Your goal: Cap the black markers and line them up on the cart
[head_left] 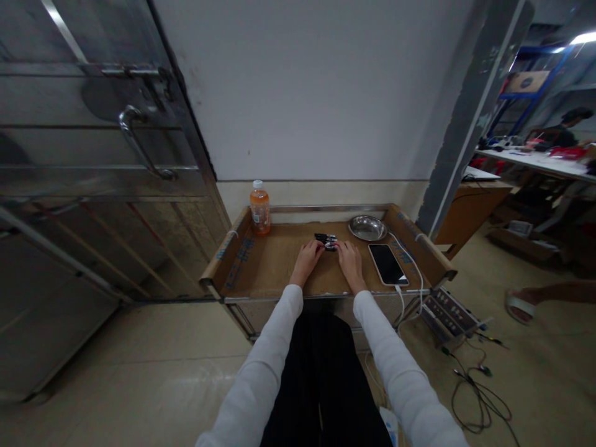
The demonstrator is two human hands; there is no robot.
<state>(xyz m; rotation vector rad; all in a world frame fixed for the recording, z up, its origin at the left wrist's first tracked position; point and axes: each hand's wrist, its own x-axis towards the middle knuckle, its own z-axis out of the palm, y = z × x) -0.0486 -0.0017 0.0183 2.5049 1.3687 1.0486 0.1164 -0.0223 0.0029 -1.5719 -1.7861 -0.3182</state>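
My left hand [308, 259] and my right hand [349, 261] rest side by side on a low cardboard-lined table [261, 267]. Both sets of fingertips meet on a small black and silver object [326, 240] lying between them at the table's middle. It is too small to name. The fingers of both hands are curled onto it. White sleeves cover both arms.
An orange drink bottle [259, 211] stands at the back left of the table. A metal bowl [367, 228] sits at the back right, a phone [388, 264] with a white cable beside it. A power strip [447, 312] and wires lie on the floor. A metal door stands left.
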